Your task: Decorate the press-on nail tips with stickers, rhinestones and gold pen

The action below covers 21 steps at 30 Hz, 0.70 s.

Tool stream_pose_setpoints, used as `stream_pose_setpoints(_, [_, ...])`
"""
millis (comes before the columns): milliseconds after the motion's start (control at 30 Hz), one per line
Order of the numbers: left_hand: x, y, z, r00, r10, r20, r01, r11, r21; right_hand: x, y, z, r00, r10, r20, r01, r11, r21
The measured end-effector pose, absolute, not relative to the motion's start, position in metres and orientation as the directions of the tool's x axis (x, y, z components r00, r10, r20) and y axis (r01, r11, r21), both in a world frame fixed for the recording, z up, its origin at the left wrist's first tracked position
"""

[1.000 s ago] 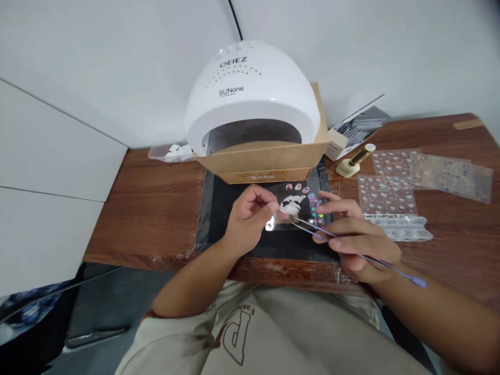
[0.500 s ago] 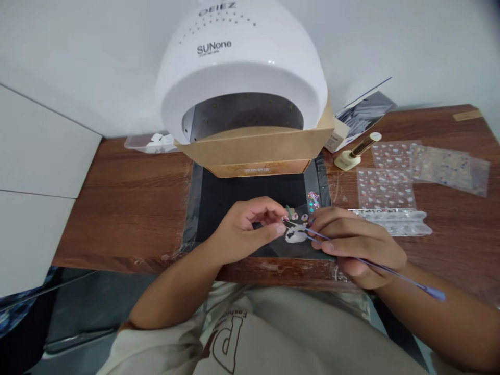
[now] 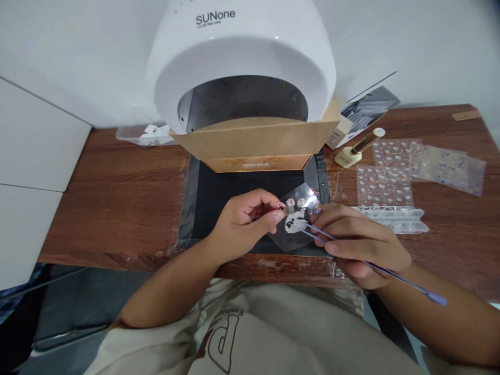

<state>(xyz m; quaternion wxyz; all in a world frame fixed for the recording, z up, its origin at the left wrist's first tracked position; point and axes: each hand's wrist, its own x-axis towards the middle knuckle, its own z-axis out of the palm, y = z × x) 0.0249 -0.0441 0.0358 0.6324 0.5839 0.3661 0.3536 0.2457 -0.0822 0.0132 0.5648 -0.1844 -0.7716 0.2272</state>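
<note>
My left hand (image 3: pixel 246 221) is closed in a pinch on the edge of a clear sticker sheet (image 3: pixel 297 221) with small nail decorations, held just above the black mat (image 3: pixel 219 200). My right hand (image 3: pixel 361 245) is closed on a thin lilac dotting tool (image 3: pixel 406 281). The tool's tip rests on the sheet near its white patch.
A white SUNone nail lamp (image 3: pixel 242 57) stands on a brown cardboard box (image 3: pixel 258 143) behind the mat. On the wooden table to the right lie sticker sheets (image 3: pixel 385 185), a clear tray (image 3: pixel 394 219) and a polish bottle (image 3: pixel 353 151). A clear box (image 3: pixel 144 134) sits far left.
The view has moved closer to the lamp. Both hands have stayed together over the mat, and the sheet has been lifted and tilted between them.
</note>
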Motion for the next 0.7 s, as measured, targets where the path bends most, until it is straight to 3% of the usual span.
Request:
stream_pose_setpoints(333, [0.0264,-0.0456,0.0337,0.493,0.87,-0.011,-0.012,0.019,1.0,0.2474,-0.0783,0.0172,-0.301,0.552,0.777,0.042,0.822,-0.568])
stream_pose_setpoints(700, [0.0253,-0.0437,0.0337,0.514,0.809,0.284,0.037,-0.352,0.935,0.2464,-0.0804,0.0145,-0.289,0.59,0.754,0.019,0.791,-0.612])
